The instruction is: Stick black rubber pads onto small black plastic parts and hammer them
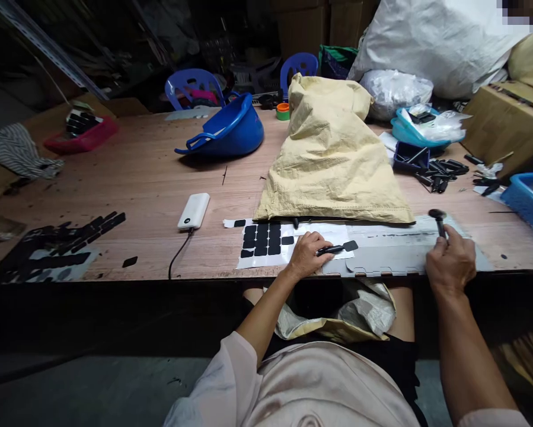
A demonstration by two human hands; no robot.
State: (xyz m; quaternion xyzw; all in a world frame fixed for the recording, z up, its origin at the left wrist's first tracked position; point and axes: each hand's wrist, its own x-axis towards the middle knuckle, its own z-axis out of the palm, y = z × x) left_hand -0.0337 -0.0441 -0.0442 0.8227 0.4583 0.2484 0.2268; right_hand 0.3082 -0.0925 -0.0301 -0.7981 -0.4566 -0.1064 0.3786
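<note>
Grip of right hand [450,261] around dark tool [437,216], lower end hidden; left hand [309,254] apparently around slim black piece [331,250].

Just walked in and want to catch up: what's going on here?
At a wooden-topped table, a person's left hand holds a slim black item over a white sheet bearing black patches. The right hand grips a round-headed black tool, apart from that item. A yellowish sack lies beyond the hands.
</note>
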